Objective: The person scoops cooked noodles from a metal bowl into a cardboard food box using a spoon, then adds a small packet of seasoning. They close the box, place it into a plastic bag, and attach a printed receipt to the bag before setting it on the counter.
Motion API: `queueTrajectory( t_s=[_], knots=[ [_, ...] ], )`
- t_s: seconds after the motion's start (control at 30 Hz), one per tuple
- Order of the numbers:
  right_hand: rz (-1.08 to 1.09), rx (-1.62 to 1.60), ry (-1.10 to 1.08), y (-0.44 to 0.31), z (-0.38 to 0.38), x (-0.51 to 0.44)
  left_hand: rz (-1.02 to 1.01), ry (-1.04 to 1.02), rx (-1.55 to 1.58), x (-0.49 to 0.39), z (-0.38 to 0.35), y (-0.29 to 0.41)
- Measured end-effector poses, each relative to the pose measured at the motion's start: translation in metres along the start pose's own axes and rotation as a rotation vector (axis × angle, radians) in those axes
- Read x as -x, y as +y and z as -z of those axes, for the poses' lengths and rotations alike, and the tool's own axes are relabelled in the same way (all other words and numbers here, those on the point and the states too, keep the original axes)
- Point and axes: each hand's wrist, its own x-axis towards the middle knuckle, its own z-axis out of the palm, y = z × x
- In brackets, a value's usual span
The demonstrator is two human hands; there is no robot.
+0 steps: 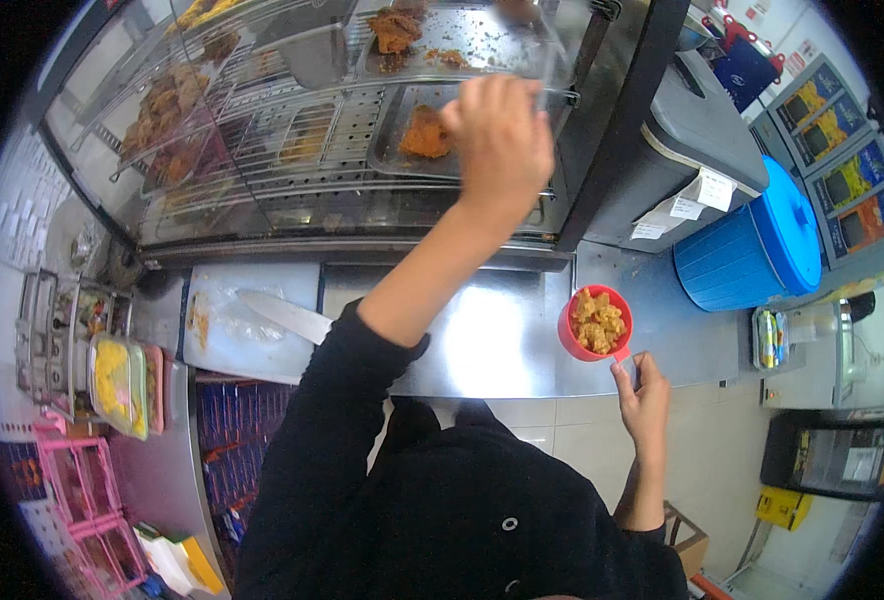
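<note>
My right hand [646,401] grips the handle of a red plastic measuring cup [568,337]. Small golden fried pieces [599,322] fill the cup, which is over the steel counter [487,330]. My left hand [503,139] is raised at the front of a heated display cabinet [367,253], its fingers curled near a blurred clear edge. Whether it grips that edge cannot be told. Behind the hand, a breaded fried piece [425,133] lies on a metal tray [391,154]. On the tray above are another fried piece [395,31] and crumbs.
Left on the counter, a large knife [280,311] lies on a white cutting board [220,349] beside clear plastic film [243,300]. A grey machine with printed slips [701,142] and a lidded blue bin [734,255] stand right. Food containers [119,382] sit far left.
</note>
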Motion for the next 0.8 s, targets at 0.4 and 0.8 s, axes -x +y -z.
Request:
queueTrajectory(
  t_s=[0.4,0.8],
  knots=[
    [0.185,-0.381,-0.347,0.042,0.006,-0.011,0.06,-0.212,0.085,-0.008,-0.024,0.061],
    [0.842,-0.584,-1.227,-0.158,-0.129,0.082,0.737,0.634,-0.854,0.239,0.421,0.043]
  ],
)
